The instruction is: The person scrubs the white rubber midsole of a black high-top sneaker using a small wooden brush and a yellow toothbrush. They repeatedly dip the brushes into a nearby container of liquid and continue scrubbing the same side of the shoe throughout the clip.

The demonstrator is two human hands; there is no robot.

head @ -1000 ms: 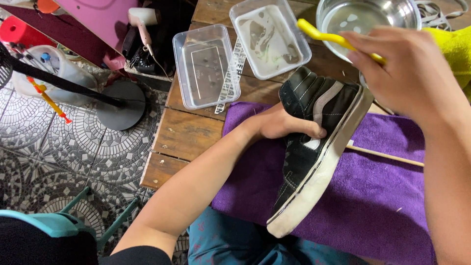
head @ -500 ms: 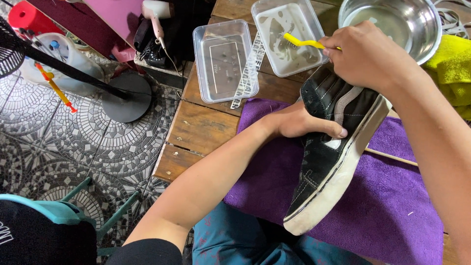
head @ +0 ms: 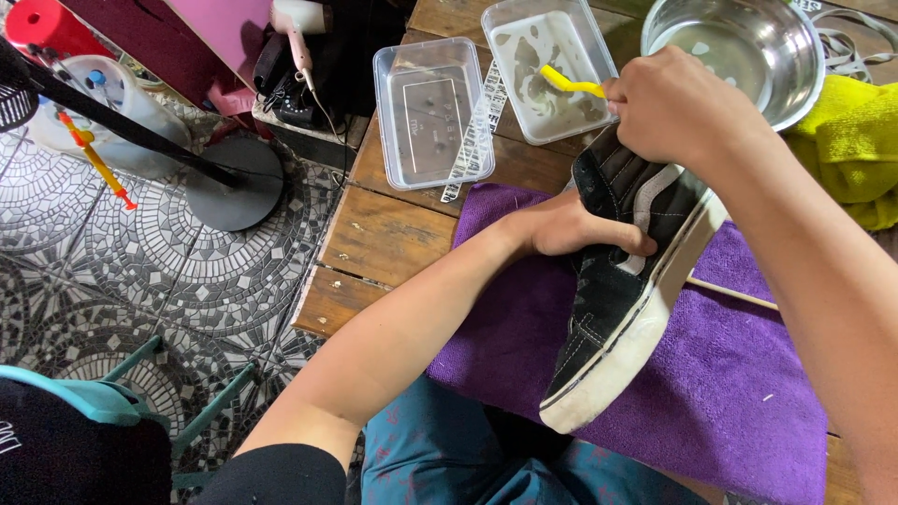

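Note:
A black sneaker (head: pixel 613 299) with a white stripe and white sole lies tilted on a purple towel (head: pixel 739 393). My left hand (head: pixel 575 229) grips the shoe's side and steadies it. My right hand (head: pixel 678 112) is closed around a yellow brush (head: pixel 569 84). The brush's head reaches over a clear plastic tub (head: pixel 547 61) holding soapy water, just beyond the shoe's heel.
A second clear tub (head: pixel 430 112) sits left of the first on the wooden table (head: pixel 383 234). A steel bowl (head: pixel 739 47) stands at the back right, beside a yellow cloth (head: pixel 856 140). A thin wooden stick (head: pixel 734 293) lies on the towel. A black stand base (head: pixel 234 192) rests on the tiled floor.
My right hand has carried the yellow brush from above the shoe leftward to the soapy tub. My left hand stays on the shoe.

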